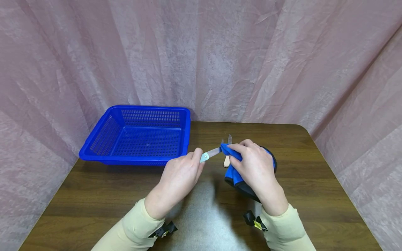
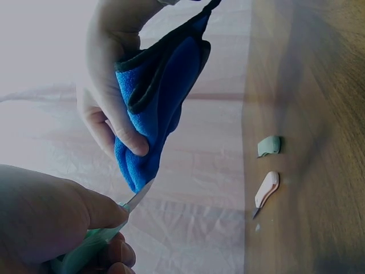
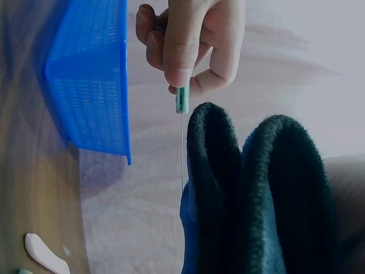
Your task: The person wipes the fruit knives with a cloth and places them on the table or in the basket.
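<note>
My left hand (image 1: 180, 170) grips the mint-green handle of a small knife (image 1: 205, 157), its blade pointing right. With my right hand (image 1: 255, 164) I hold a folded blue cloth (image 2: 162, 103) with dark edging, pinched around the blade near its tip. The cloth covers that end of the blade. Below, on the table, lies a second knife with a pale pink handle (image 2: 267, 189), partly behind the cloth in the head view. Beside it sits a small pale-green piece (image 2: 269, 146); its kind is unclear.
A blue plastic basket (image 1: 135, 158) with slotted walls stands at the back left of the wooden table (image 1: 314, 195), close to my left hand. Pink curtains (image 1: 201, 62) hang behind the table and along its right side.
</note>
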The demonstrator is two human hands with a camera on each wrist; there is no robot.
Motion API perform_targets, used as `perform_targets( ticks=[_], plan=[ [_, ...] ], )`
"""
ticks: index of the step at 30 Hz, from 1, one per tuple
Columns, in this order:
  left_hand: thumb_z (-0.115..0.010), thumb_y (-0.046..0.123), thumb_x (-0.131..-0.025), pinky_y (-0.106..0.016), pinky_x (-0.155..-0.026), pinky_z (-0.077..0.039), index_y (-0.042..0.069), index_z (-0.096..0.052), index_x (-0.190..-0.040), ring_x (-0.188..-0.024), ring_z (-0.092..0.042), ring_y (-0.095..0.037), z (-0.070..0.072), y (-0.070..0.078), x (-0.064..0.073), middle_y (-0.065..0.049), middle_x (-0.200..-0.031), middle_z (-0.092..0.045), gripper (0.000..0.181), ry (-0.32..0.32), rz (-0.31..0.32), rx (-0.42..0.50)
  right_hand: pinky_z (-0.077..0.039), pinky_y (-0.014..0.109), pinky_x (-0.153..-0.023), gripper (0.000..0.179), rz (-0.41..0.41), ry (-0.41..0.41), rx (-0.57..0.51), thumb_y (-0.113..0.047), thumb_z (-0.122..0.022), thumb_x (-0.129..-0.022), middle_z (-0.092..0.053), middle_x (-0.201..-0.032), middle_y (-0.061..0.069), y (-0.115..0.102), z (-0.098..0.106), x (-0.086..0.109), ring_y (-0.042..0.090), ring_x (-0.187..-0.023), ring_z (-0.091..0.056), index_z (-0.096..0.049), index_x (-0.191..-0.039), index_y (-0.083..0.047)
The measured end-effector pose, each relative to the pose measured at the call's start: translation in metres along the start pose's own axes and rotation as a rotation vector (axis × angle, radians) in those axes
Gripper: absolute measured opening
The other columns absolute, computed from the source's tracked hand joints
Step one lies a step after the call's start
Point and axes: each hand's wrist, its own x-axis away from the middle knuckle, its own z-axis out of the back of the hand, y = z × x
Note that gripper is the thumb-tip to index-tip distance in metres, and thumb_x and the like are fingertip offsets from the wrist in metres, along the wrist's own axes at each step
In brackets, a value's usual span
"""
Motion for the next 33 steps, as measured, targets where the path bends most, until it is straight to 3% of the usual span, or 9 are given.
perform_targets(
  ticks=[20, 33],
  plan=[
    [-0.086, 0.019, -0.097, -0.037, -0.039, -0.042, 0.007, -0.054, -0.098, -0.049, -0.056, -0.022, 0.001, -0.001, 0.0, -0.002, -0.068, -0.051, 0.034, 0.025, -0.001, -0.001, -0.057, 0.061, -0.081, 0.035, -0.091, -0.004, 0.014, -0.017, -0.075, -0.097, -0.075, -0.119, 0.013, 0.006, 0.005, -0.002, 0.038, -0.093, -0.074, -0.083, -0.131, -0.021],
    [-0.085, 0.02, -0.099, -0.032, -0.04, -0.039, 0.007, -0.055, -0.101, -0.05, -0.054, -0.018, 0.003, -0.002, 0.0, -0.001, -0.069, -0.051, 0.033, -0.006, -0.004, 0.008, -0.059, 0.052, -0.076, 0.035, 0.039, 0.039, -0.034, -0.019, -0.086, -0.093, -0.075, -0.113, 0.006, -0.011, 0.003, 0.003, 0.032, -0.091, -0.073, -0.085, -0.127, -0.023]
  ],
)
